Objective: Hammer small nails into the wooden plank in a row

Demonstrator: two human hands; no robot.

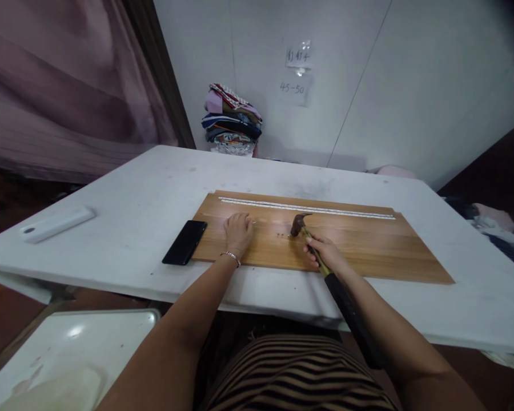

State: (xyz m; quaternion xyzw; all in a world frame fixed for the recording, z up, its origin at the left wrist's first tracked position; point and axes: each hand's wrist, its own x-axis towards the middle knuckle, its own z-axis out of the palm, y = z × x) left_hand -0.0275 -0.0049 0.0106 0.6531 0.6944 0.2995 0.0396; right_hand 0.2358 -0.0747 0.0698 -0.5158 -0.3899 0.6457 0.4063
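Plainly, in the head view, the relation that matters lies over the middle of the wooden board (368, 245); the hammer (346, 308) is in the right hand (324, 251), its fingers wrapped round the handle close below the metal head; the long axis slants from the head, over the board's middle, back past the near edge towards the person's right side; the head is just beyond the right hand, a little to its left, claw pointing right; whether it touches the board I cannot tell.

The small nails (282, 235) seem to lie on the board between the hands, nearer the hammer head than the left hand (239, 233); that hand is over the board's left part, fingers bent together, a tiny shiny bit at their tips; whether they pinch it I cannot tell.

Two pale strips (304, 208) run along the board's far edge; a phone (185, 242) is at its left end; the white table (132, 188) spreads beneath the board.
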